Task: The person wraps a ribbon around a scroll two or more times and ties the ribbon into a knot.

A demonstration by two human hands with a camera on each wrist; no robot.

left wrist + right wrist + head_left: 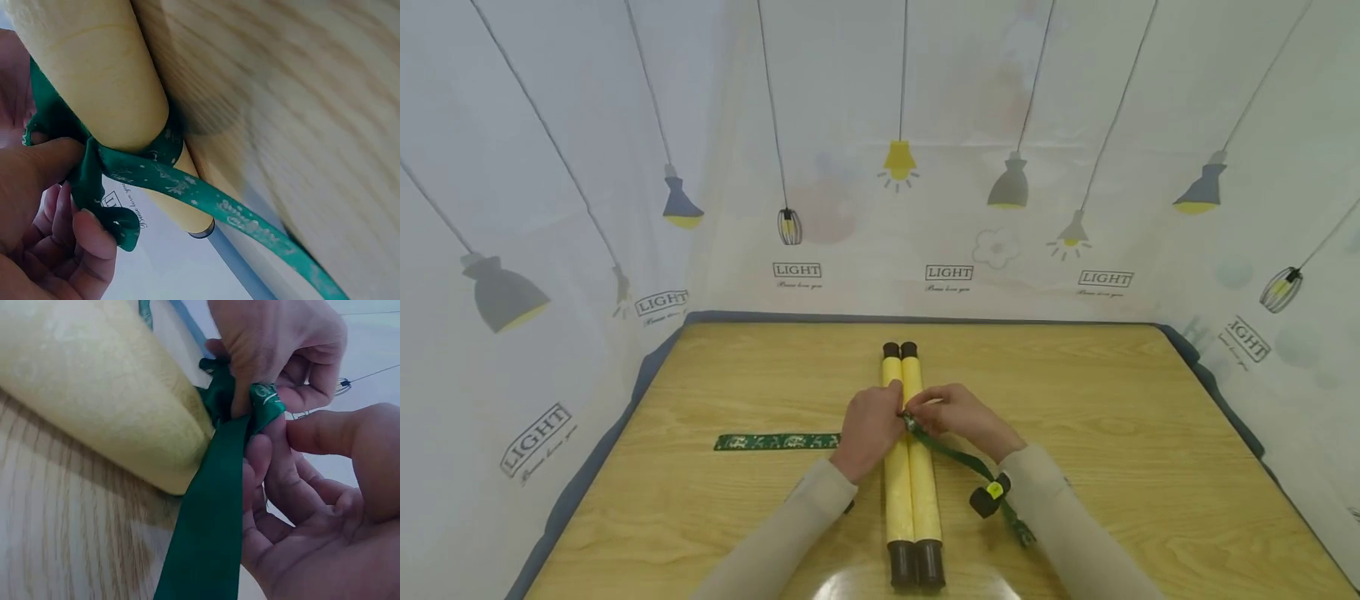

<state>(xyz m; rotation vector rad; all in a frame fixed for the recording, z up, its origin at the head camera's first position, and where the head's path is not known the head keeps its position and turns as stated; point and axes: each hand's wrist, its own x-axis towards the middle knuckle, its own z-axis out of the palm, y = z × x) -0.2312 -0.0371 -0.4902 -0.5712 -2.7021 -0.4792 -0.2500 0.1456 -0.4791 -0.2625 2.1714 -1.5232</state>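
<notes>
Two yellow cylindrical rolls with dark end caps, a left roll [897, 500] and a right roll [927, 500], lie side by side on the table. A green patterned ribbon [775, 442] passes around their middle and is gathered on top; one tail lies flat to the left, the other trails right. My left hand [871, 427] pinches the gathered ribbon [90, 169] between thumb and fingers, with a small loop poking out below. Close against it, my right hand [958, 415] holds the ribbon [209, 506] at the same spot, its fingers partly hidden in the right wrist view.
The wooden table [1112, 433] extends to both sides, with a dark blue edge strip [925, 317] along the back. Behind stands a pale wall covering [850, 100] printed with hanging lamps. A black wrist device [988, 497] sits by the right sleeve.
</notes>
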